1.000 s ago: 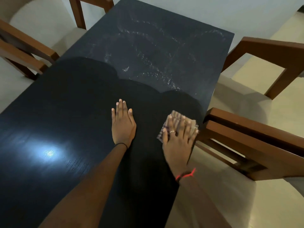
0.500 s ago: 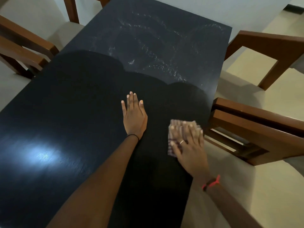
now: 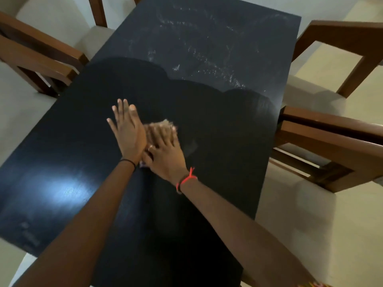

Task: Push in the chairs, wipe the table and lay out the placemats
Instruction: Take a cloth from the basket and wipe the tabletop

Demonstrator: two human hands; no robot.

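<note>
A long black table runs away from me, with pale wipe streaks on its far half. My left hand lies flat on the tabletop near the middle, fingers straight. Right beside it, touching, my right hand presses flat on a checked cloth, whose far edge shows blurred past the fingers. Wooden chairs with cream seats stand at both long sides: two on the right and one on the left. No placemats are in view.
Another chair's wooden legs show at the far left corner. Pale floor surrounds the table. A bright light reflection sits on the near left of the tabletop.
My right hand has slid the cloth leftwards from the table's right edge to the middle, up against my left hand. The left hand has stayed flat in place.
</note>
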